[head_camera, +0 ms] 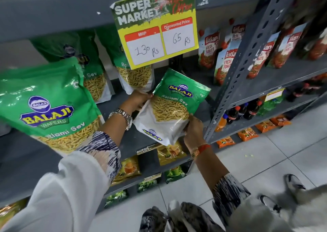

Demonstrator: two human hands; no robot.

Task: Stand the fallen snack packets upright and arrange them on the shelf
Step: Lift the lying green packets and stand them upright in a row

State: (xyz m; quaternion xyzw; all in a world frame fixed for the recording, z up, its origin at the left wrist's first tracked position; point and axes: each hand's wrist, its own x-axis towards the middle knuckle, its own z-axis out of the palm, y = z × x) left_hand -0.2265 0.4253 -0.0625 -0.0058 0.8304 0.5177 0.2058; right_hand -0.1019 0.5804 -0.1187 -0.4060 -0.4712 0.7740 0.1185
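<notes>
A green and white Balaji Ratlami Sev packet (174, 104) hangs tilted over the grey shelf (138, 134), held by both hands. My left hand (137, 101) grips its left edge; a watch is on that wrist. My right hand (193, 129) clasps its lower right corner. Further back on the same shelf stand two more sev packets (136, 76), (93, 79), upright against the rear. A large sev packet (47, 106) fills the near left, resting against my left sleeve.
A yellow and green price sign (157, 32) hangs from the shelf above. A perforated grey upright (237, 72) bounds the bay on the right, with tomato ketchup pouches (224, 63) beyond. Lower shelves hold tea packets (169, 152) and drink bottles (237, 113). Tiled floor lies below.
</notes>
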